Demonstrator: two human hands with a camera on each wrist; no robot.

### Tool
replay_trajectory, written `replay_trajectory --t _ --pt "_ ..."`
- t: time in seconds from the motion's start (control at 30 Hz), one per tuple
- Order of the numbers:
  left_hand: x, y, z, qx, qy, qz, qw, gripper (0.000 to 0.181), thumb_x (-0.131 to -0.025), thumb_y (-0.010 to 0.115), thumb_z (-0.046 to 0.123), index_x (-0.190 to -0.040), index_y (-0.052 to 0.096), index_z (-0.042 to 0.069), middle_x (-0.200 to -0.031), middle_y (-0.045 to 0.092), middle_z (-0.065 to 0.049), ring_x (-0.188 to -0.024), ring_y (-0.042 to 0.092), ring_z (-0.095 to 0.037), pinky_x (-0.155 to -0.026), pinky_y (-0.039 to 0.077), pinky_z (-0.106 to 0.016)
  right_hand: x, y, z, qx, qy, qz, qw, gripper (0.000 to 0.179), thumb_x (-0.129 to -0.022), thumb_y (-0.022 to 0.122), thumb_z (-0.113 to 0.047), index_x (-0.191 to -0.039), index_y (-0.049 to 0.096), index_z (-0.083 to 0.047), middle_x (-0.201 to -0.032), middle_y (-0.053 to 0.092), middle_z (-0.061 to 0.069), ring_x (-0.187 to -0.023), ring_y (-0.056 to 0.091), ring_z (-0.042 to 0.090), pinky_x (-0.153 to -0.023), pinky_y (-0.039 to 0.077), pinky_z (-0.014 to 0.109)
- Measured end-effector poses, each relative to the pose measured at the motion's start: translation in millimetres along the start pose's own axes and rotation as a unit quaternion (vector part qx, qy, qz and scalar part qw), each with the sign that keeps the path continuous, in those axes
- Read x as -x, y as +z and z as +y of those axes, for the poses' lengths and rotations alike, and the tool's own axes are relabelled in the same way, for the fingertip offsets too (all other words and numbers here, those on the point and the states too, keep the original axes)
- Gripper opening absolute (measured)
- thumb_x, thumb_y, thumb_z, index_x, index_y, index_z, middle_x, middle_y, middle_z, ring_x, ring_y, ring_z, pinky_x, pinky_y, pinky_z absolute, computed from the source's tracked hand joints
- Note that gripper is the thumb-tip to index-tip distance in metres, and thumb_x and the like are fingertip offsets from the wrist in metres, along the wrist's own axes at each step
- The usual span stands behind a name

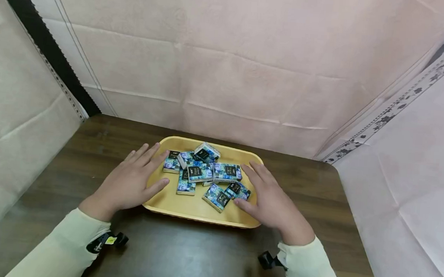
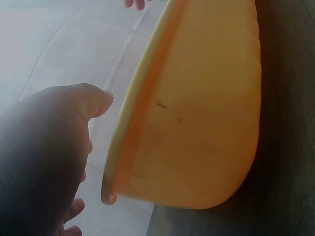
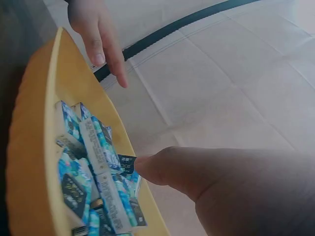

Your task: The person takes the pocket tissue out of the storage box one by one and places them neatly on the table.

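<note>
A yellow plastic tray (image 1: 200, 217) holds several small flat boxes (image 1: 200, 171) with blue floral print and black labels, loosely heaped and partly overlapping. Over the tray's left end hovers the left hand (image 1: 132, 179), fingers spread and fairly straight, holding nothing. At the opposite end the right hand (image 1: 270, 199) is held likewise, its thumb close to the boxes on that side; whether it touches one I cannot tell. In the left wrist view, the left thumb is apart from the tray's outer wall (image 2: 197, 98). The right wrist view shows the boxes (image 3: 101, 147) beyond the right thumb.
The tray stands on a dark wooden table (image 1: 189, 257) near its back edge. Pale cloth hangs behind (image 1: 212, 68) and at both sides. Each wrist carries a small black camera on a strap, such as the left wrist camera (image 1: 121, 240).
</note>
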State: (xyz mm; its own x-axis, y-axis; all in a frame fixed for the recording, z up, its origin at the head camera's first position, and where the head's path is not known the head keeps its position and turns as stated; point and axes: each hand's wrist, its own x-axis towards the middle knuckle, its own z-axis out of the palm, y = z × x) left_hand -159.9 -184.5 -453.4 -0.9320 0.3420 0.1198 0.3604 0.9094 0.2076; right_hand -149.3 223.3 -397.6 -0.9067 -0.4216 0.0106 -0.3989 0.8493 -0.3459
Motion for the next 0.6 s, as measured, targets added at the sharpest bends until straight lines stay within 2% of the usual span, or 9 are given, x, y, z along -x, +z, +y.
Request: replay_trajectory --t 0.43,0.6 --pt "1.6 10.1 -2.9 0.02 0.003 0.006 0.9998 0.086 -0.113 0.049 0.068 -0.18 0.03 0.017 -0.189 0.02 -0.014 -0.174 0.021 -0.048 -0.139 0.021 -0.07 -69.2 -12 -6 0.009 -0.027 -0.071 0.9971 0.078 -0.106 0.078 -0.046 -0.173 0.046 -0.024 -0.18 0.044 0.007 -0.167 0.042 0.034 -0.134 0.041 0.059" --pt "0.0 11.3 -2.3 0.035 0.01 0.013 0.9993 0.087 -0.113 0.047 0.07 -0.179 0.032 0.016 -0.189 0.022 -0.015 -0.173 0.024 -0.048 -0.139 0.024 -0.07 -91.8 -9 -8 0.016 -0.035 -0.104 0.9938 0.062 -0.111 0.073 -0.034 -0.168 0.054 -0.021 -0.175 0.051 0.005 -0.165 0.046 0.031 -0.134 0.042 0.056"
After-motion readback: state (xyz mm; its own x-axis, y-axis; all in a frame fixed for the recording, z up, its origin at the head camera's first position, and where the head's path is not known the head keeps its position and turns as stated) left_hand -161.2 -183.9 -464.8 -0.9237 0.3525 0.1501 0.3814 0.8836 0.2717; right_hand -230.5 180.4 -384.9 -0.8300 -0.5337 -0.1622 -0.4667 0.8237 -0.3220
